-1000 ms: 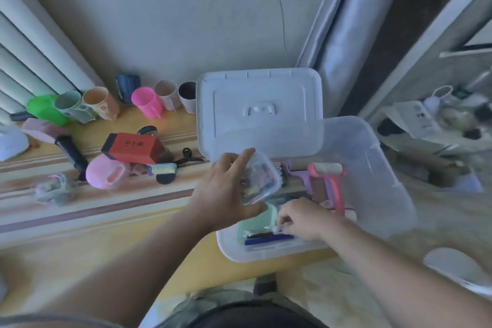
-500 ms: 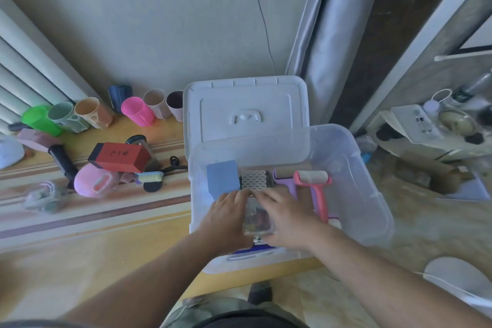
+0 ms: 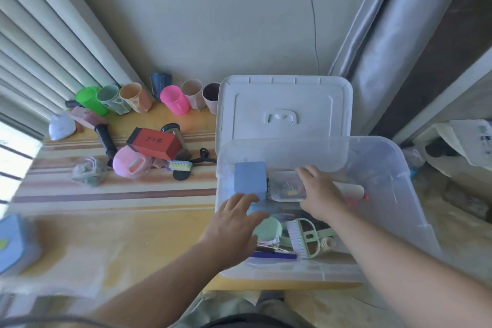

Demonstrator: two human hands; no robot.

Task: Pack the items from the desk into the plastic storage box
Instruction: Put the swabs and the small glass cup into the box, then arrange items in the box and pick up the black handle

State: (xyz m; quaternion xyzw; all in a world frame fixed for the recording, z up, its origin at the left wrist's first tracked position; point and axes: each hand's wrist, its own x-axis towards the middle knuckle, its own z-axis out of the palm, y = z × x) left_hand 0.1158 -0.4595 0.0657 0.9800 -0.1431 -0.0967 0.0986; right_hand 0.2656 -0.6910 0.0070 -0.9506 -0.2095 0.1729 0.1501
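So the little clear case (image 3: 286,186) of clips is now down inside the storage box (image 3: 399,168), at about 12 o'clock, squeezed between the blue block (image 3: 250,177) and the lint roller (image 3: 348,189). A second ago the left hand (image 3: 234,224) was carrying it; now that hand is open, empty, backing off at 8 o'clock. Right hand (image 3: 319,192) lies flat on the case, fingers loose, not gripping. One more item packed. Plenty left at 10 o'clock: cups (image 3: 174,100), red box (image 3: 154,142), brush (image 3: 179,165). Nothing blocks them, lid (image 3: 283,106) leans behind.

bare forearms (image 3: 149,293), no sleeves, olive trousers (image 3: 234,306)
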